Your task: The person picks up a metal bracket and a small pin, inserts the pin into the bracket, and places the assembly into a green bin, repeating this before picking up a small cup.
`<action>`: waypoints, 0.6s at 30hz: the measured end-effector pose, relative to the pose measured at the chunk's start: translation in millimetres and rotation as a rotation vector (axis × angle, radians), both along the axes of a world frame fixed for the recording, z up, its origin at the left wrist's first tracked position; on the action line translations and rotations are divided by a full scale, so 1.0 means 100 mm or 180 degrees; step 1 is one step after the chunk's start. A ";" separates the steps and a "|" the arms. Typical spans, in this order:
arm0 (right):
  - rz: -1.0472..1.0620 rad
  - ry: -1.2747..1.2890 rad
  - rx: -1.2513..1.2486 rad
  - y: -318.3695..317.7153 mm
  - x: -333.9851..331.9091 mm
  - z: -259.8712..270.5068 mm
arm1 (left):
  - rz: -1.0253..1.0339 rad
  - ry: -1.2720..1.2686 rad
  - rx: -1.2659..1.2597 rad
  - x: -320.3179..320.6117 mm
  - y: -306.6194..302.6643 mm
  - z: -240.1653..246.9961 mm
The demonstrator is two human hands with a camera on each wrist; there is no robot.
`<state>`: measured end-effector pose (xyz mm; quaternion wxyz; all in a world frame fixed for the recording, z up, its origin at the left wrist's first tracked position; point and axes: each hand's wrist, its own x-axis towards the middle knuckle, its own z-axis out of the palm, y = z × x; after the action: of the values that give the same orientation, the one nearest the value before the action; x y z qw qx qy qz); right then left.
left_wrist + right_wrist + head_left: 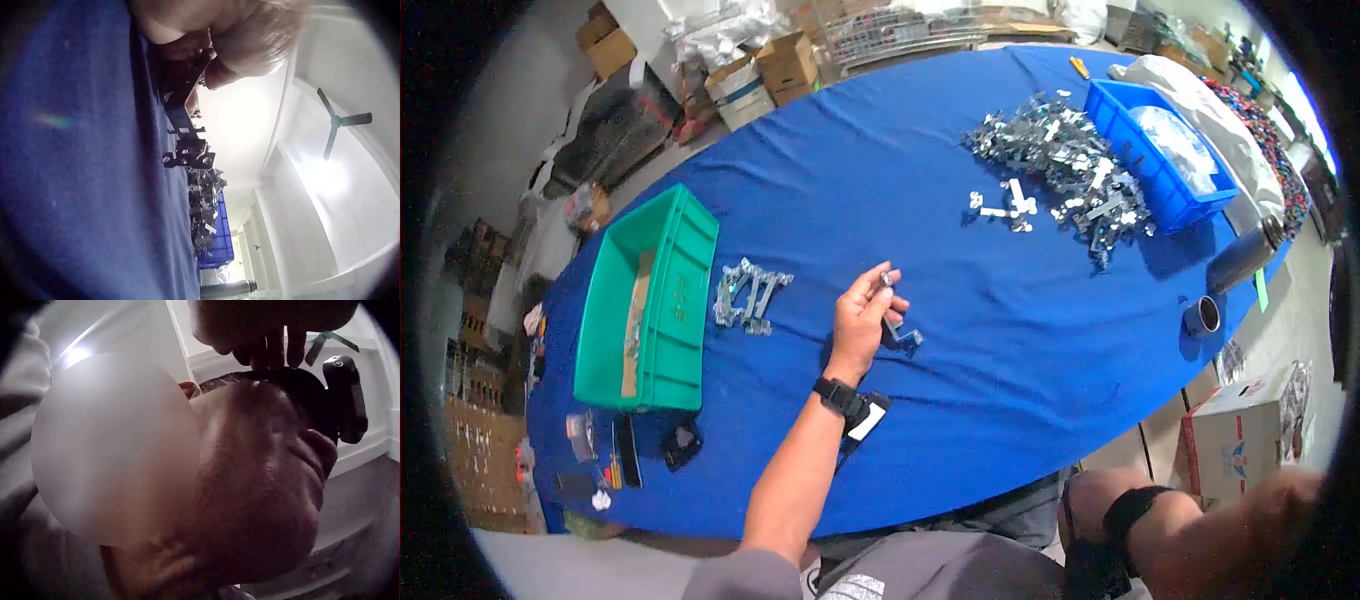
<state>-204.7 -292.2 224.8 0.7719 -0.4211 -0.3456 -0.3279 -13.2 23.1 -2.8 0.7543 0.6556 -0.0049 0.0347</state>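
Note:
My left hand [860,325] pinches a thin metal bracket [180,119] between thumb and fingers, low over the blue cloth [960,400]. In the left wrist view the bracket angles down from the fingers to a broader end with holes. My right hand [272,331] is up at the person's head, its fingers pointing down onto a dark band [294,387] there. Only the right forearm [1230,540] shows in the head view, at lower right. Left of the left hand lies a small group of similar brackets [726,295].
A green crate [690,330] stands at left. Far right are a big heap of metal brackets [1050,150], a blue bin [1112,125], a dark bottle [1243,258] and a cup [1202,316]. Small items, including a black phone-like slab [628,450], lie near the left front edge.

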 end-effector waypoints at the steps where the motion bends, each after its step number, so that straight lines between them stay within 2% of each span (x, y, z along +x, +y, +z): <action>1: 0.0045 -0.0335 0.0290 -0.81 -0.74 -0.26 | 0.0016 -0.0015 0.0020 0.00 0.00 0.01; 2: 0.0130 -0.0676 0.0571 -0.33 -0.60 0.00 | 0.0042 0.0015 0.0032 0.01 0.00 0.01; 3: 0.0233 -0.0992 0.0862 0.22 -0.13 0.40 | 0.0048 0.0005 0.0064 0.00 0.01 0.01; 4: -0.0855 -0.0720 0.0413 0.40 -0.13 0.45 | 0.0040 -0.0023 0.0073 0.01 0.02 0.01; 5: -0.0829 -0.0738 0.0383 0.28 -0.23 0.38 | 0.0053 -0.0033 0.0059 0.00 0.01 -0.01; 6: -0.0802 -0.0711 0.0400 0.63 0.12 0.58 | 0.0062 -0.0057 0.0096 0.00 0.00 0.00; 12: -0.0685 -0.0360 0.0274 0.18 -0.20 0.34 | 0.0062 -0.0105 0.0080 0.02 0.02 0.00; 14: -0.0608 -0.0256 0.0217 -0.23 -0.46 0.32 | 0.0042 -0.0164 0.0113 0.00 0.03 -0.02; 18: -0.0441 -0.0518 0.0515 -0.70 -0.39 0.19 | 0.0083 -0.0049 0.0198 0.01 0.01 0.01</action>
<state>-244.0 -362.7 243.9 0.7482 -0.3522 -0.3496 -0.4403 -12.2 24.3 -2.1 0.7330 0.6785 -0.0033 0.0494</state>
